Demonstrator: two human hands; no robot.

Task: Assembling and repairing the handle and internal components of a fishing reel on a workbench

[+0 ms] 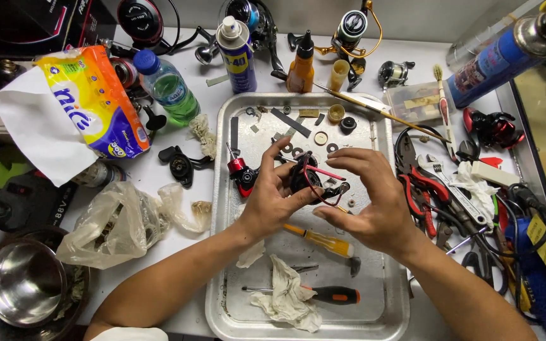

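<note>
a: left hand [272, 199] and right hand [374, 202]?
b: both clamped on 1 black reel [308, 179], held between them above the tray [222, 208].
a: nearby?
b: yellow screwdriver [323, 240] lies just under the hands.

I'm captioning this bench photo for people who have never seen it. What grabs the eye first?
At centre, the left hand and right hand together hold a small black fishing-reel body with red trim above a shallow metal tray strewn with parts, rags and screwdrivers. At upper left lies a bright yellow-and-blue tissue pack, and a blue spray can stands behind the tray.
</note>
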